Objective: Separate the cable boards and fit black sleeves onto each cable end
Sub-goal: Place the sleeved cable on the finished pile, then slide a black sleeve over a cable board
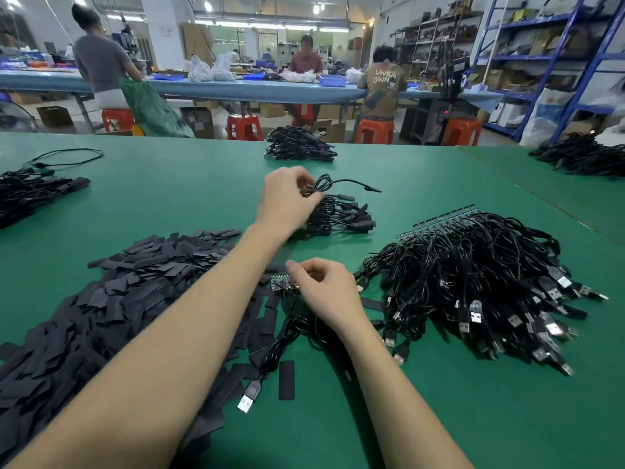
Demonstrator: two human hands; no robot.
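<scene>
Left hand (pixel 287 201): extended forward, grip narrow, thumb and fingertips pinching a coiled black cable (pixel 321 186) at the top of a small pile of sleeved cables (pixel 341 216). One sleeved end of that cable raised, pointing right, clear of the pile.

Right hand (pixel 326 292): nearer the body, fingers curled, grip closed on a small green cable board (pixel 280 282) resting on the bench (pixel 338 418). Black leads running from the board toward the body, ending in a USB plug (pixel 247 401) flat on the green surface.

Left of both arms: large heap of flat black sleeves (pixel 111 306), a few loose pieces scattered beside the leads.

Right of the right hand: large bundle of unsorted cables (pixel 473 282), joined boards along its far edge, USB plugs fanned along its near edge.

Farther out on the bench: further cable piles at far centre (pixel 299 143), left edge (pixel 27 194) and far right (pixel 581 157).
</scene>
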